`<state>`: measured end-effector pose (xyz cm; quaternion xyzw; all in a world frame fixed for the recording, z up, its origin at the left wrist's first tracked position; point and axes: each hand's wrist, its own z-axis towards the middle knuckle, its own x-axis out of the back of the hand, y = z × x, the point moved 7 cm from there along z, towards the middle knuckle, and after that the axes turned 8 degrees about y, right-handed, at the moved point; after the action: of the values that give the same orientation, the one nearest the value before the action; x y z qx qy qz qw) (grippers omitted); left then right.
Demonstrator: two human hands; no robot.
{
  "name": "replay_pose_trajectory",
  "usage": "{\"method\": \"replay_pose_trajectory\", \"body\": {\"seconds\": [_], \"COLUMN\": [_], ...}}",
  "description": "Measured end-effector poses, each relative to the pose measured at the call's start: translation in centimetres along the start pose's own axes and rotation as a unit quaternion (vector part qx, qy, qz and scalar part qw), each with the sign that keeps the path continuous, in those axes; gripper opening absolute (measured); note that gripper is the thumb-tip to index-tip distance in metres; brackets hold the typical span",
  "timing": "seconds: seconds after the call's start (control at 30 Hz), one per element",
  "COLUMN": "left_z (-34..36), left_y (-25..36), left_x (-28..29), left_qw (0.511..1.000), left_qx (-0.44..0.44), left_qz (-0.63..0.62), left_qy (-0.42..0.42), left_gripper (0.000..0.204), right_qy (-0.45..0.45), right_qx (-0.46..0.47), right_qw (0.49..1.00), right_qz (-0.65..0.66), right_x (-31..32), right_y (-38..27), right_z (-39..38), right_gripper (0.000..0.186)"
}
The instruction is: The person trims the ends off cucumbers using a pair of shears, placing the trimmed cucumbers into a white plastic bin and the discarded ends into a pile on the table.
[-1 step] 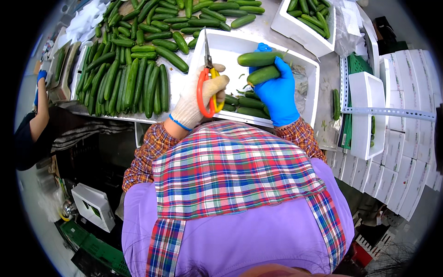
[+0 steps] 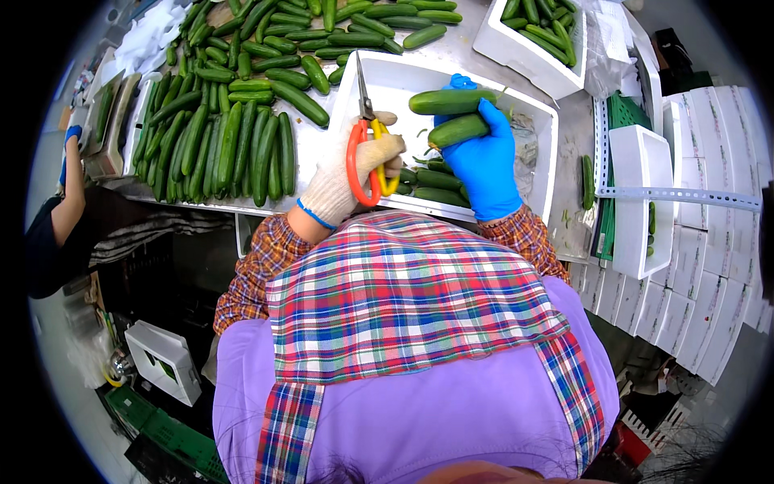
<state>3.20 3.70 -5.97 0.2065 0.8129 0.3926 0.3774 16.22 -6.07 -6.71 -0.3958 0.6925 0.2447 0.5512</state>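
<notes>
A metal bench (image 2: pixel 318 153) fills the upper half of the frame, covered at upper left with loose cucumbers (image 2: pixel 242 137) laid in rows and heaps. Stacked white cartons (image 2: pixel 709 274) run down the right edge. At upper centre, a white foam box (image 2: pixel 387 81) sits on the bench, with several cucumbers lying in its lower part. A second white foam box (image 2: pixel 516 48), holding more cucumbers, stands at the upper right. A green crate (image 2: pixel 173 448) sits on the floor at lower left.

The right hand (image 2: pixel 484 161), in a blue glove, is over the centre box, its fingers closed around two cucumbers (image 2: pixel 451 113) held one above the other, lying roughly crosswise. The left hand (image 2: pixel 351 173), in a cream knit glove, is just left of it, fingers closed through the orange and yellow handles of a pair of scissors (image 2: pixel 367 137), blades pointing up the frame and apart from the held cucumbers.

At the left edge, another person's blue-gloved hand (image 2: pixel 71 135) reaches toward the bench.
</notes>
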Motion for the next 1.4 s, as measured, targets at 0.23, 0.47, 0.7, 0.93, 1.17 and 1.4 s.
{"method": "replay_pose_trajectory", "body": {"seconds": [0.23, 0.47, 0.7, 0.93, 1.17, 1.4], "left_z": [0.4, 0.2, 0.5, -0.3, -1.7, -2.1], "left_y": [-0.2, -0.1, -0.2, 2.6, 3.1, 4.9], "left_x": [-1.7, -1.4, 0.0, 0.8, -0.9, -1.3], "left_qw": [0.983, 0.985, 0.995, 0.932, 0.970, 0.967], "left_qx": [-0.045, -0.090, -0.069, -0.234, -0.150, -0.205], "left_qz": [0.174, 0.144, 0.068, 0.267, 0.192, 0.153], "left_qy": [-0.043, -0.043, 0.025, 0.079, 0.009, 0.006], "left_gripper": [0.025, 0.029, 0.035, 0.045, 0.053, 0.053], "right_qy": [0.002, -0.004, 0.072, 0.100, 0.120, 0.093], "right_qx": [0.129, 0.107, -0.137, -0.111, -0.111, -0.093], "right_qw": [0.980, 0.979, 0.986, 0.984, 0.981, 0.990], "right_qz": [-0.149, -0.172, 0.062, 0.093, 0.101, 0.052], "right_x": [-1.6, -2.2, 1.2, 1.0, 1.8, 2.1], "right_y": [0.1, 0.8, 4.2, 2.9, 3.0, 2.7], "right_z": [-1.5, -1.6, -1.2, -1.1, -1.1, -1.4], "right_gripper": [0.050, 0.053, 0.050, 0.049, 0.051, 0.053]}}
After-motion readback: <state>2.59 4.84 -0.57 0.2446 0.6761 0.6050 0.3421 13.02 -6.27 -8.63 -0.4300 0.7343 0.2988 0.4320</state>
